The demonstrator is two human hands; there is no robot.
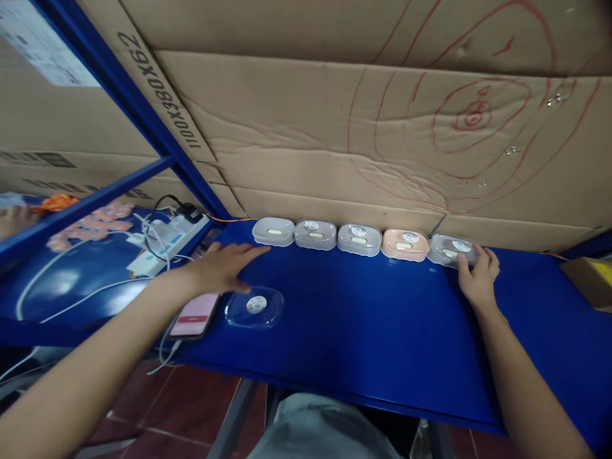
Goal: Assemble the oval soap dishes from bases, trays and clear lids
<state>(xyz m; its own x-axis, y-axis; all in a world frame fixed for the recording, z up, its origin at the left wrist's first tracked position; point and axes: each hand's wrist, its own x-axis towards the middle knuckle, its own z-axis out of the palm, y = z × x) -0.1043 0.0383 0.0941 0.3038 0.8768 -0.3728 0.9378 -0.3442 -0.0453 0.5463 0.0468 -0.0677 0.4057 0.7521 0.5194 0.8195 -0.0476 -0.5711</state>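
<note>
A row of small rounded plastic boxes lines the cardboard at the back of the blue table. My right hand (479,273) curls its thumb and fingers around the right end of the grey box (444,250) that closes the row. Beside it sits a peach box (404,245) with a round white label. My left hand (227,268) is open, fingers spread, and holds nothing. It hovers near a clear plastic lid (265,313) with a round label, which lies flat on the table. The leftmost box (273,231) shows no round label.
A phone (194,317) with a lit screen lies left of the lid, its cable attached. Power strips (167,245) and cables stand beyond a blue post. Another person's hand (16,220) is at far left. A cardboard box (586,280) sits at the right.
</note>
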